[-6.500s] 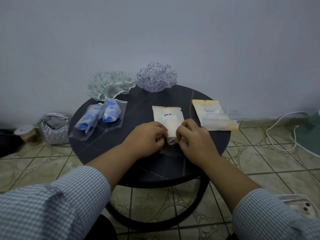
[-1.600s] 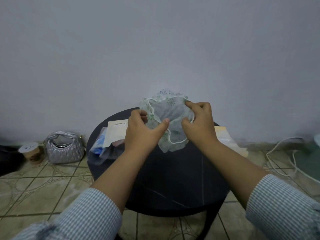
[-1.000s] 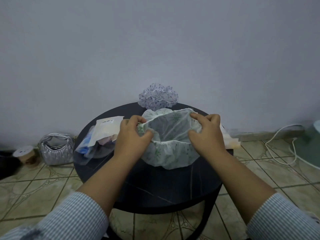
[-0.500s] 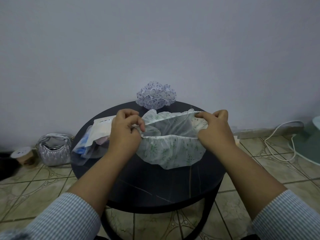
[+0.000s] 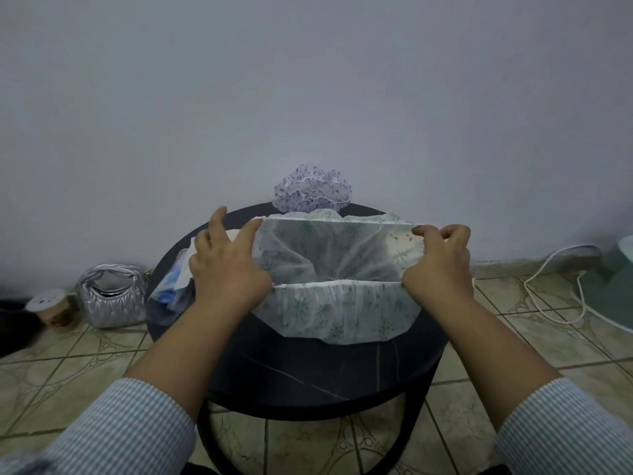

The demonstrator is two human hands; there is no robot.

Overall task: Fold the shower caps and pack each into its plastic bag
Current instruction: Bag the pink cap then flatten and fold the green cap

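Note:
I hold a white shower cap with green flowers [image 5: 337, 310] stretched wide above the round black table [image 5: 308, 371]. My left hand [image 5: 226, 265] grips its left rim, with some fingers spread out. My right hand [image 5: 440, 262] pinches its right rim with curled fingers. The cap's opening faces me and its elastic edge is pulled taut. A second cap with a purple print [image 5: 313, 188] lies bunched at the table's far edge. Packed bags with blue caps [image 5: 171, 289] lie at the table's left, partly hidden behind my left hand.
A silver quilted handbag [image 5: 111, 296] and a small round container [image 5: 51, 303] stand on the tiled floor to the left. A white cable [image 5: 551, 293] loops on the floor to the right beside a pale green object [image 5: 616, 282]. A grey wall stands right behind the table.
My hands have pulled further apart, which stretches the green-flowered cap much wider. Earlier I sealed a bag, set it on the left pile and picked up this cap.

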